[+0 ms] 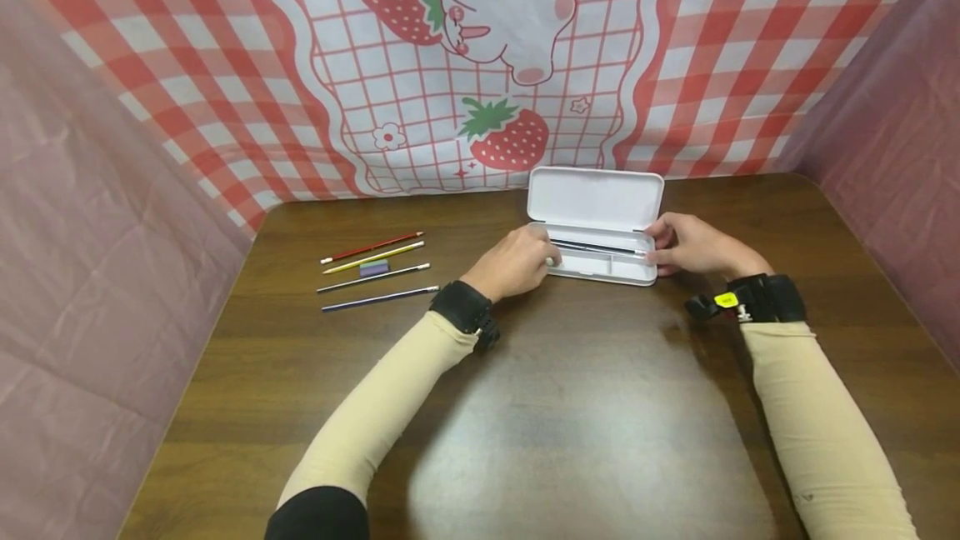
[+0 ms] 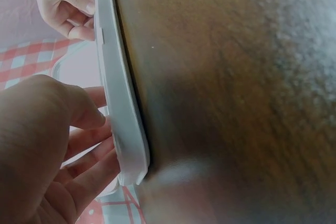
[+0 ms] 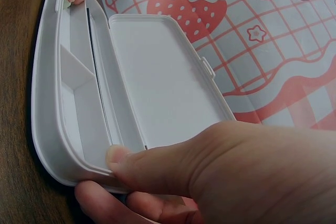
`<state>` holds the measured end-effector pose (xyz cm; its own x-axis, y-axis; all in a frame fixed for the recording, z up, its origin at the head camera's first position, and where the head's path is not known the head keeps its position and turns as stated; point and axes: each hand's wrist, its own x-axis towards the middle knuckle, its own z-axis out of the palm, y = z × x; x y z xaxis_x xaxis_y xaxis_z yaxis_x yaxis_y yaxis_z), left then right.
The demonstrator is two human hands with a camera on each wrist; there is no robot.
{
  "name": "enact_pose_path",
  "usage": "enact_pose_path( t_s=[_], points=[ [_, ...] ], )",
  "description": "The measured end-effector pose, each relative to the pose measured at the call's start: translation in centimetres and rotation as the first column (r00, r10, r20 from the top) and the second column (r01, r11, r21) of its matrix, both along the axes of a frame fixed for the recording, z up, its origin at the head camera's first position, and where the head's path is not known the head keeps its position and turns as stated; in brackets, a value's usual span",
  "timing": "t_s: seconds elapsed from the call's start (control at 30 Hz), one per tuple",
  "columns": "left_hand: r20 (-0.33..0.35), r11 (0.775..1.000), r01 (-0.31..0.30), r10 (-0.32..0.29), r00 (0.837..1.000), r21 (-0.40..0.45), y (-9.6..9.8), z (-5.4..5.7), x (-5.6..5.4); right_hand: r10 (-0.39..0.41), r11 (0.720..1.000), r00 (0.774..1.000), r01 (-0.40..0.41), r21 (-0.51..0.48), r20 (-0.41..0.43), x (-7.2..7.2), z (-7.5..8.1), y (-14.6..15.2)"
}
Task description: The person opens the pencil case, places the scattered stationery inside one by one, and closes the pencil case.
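An opened white pencil case (image 1: 604, 277) rests on the table, its lid (image 1: 596, 197) raised at the back. Dark pencils (image 1: 600, 247) lie lengthwise in its rear section. My right hand (image 1: 702, 246) grips the case's right end, thumb (image 3: 123, 161) at the rim and fingers beneath. At the left end, my left hand (image 1: 516, 261) reaches in with relaxed fingers; the wall hides part of them in the left wrist view. A small pale green piece (image 3: 67, 1) shows beside those fingertips in the front compartment; its kind is unclear.
Left of the case lie a red pencil (image 1: 371, 249), a yellow pencil (image 1: 373, 257), a dark pencil (image 1: 390, 275) and a blue pencil (image 1: 378, 299). A purple-and-green eraser (image 1: 374, 268) is among them. A checked strawberry cloth (image 1: 315, 107) hangs behind the table.
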<state>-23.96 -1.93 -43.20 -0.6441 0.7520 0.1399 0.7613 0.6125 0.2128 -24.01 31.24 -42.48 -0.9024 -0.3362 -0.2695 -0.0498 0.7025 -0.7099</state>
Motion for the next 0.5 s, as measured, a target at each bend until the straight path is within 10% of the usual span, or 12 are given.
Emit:
enact_pose_path(
  t_s=[0.5],
  points=[
    [-0.044,0.999,0.004,-0.006,0.999,-0.037,-0.2,1.9,-0.2,0.012,1.000,1.000,-0.012,0.005,-0.004,0.2,0.4,-0.1]
  ],
)
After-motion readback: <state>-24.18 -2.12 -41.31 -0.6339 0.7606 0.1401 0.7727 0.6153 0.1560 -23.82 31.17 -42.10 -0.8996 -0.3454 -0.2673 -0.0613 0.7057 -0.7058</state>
